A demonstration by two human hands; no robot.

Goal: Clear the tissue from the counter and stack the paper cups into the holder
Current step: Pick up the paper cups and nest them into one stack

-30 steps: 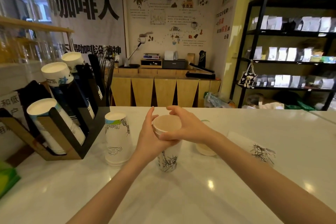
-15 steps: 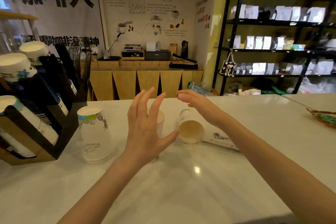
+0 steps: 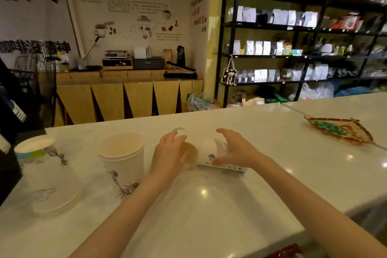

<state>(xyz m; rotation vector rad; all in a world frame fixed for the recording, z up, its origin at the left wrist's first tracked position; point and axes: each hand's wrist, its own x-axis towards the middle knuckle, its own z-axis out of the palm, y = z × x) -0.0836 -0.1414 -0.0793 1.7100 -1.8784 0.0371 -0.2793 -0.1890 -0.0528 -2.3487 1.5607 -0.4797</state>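
A paper cup (image 3: 206, 151) lies on its side on the white counter (image 3: 209, 205), mouth toward me. My right hand (image 3: 234, 152) arches over its body, thumb low against its side. My left hand (image 3: 169, 153) is at its mouth, fingers curled on a second small cup (image 3: 180, 130) just behind. Under the lying cup sits a flat printed paper piece (image 3: 230, 167). Left of my hands stands an upright cup stack (image 3: 122, 161). Farther left is an upside-down cup stack (image 3: 49, 176). The black cup holder (image 3: 8, 115) shows only at the left edge.
A woven tray (image 3: 356, 134) holding green items lies on the counter at the right, near a seam between two counter tops. Something red (image 3: 290, 250) pokes in at the bottom edge. Beyond the counter's far edge are wooden cabinets and black shelves.
Both hands let go of the upright cup stack and moved right to the cup lying on its side. The view swung right, so the holder slid almost out of frame.
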